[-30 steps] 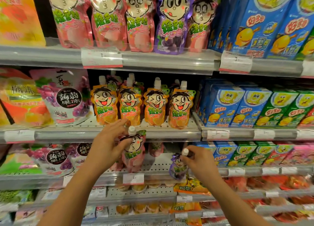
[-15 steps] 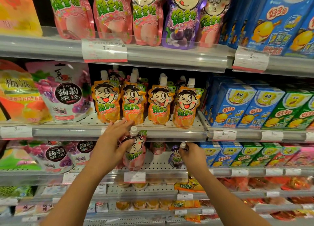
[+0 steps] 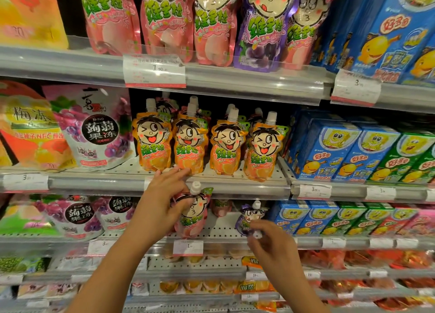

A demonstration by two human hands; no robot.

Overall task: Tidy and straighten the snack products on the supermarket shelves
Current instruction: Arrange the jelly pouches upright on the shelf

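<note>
The fingers [image 3: 175, 174] of the left hand [image 3: 162, 204] spread above a pink jelly pouch [image 3: 191, 215] while the thumb and palm hold its left side; the fingertips reach up to the front rail of the middle shelf [image 3: 235, 188], just under the orange pouches. The fingers [image 3: 255, 229] of the right hand [image 3: 270, 244] are curled around a small white cap at the lower edge of a purple jelly pouch [image 3: 250, 216]; whether that cap belongs to this pouch or to another one hidden behind the hand I cannot tell.

Largest in view, the shelves run across the whole scene in tiers. On the top tier stand tall pink pouches [image 3: 164, 23] with one tall purple pouch [image 3: 263, 27] among them, and big blue boxes [image 3: 386, 34] to the right. On the middle shelf, large fruit jelly bags [image 3: 94, 129] sit at the left, four orange pouches [image 3: 207, 145] stand upright side by side in the centre, and blue and green boxes [image 3: 353, 152] fill the right.

The pink jelly pouch stands upright on the lower shelf [image 3: 221, 228], near its front edge, with its white cap up. The purple jelly pouch stands to its right on the same shelf, apart from it and beside a row of small blue, green and pink boxes [image 3: 341, 221]. White price labels [image 3: 154, 71] hang on the rails.
</note>
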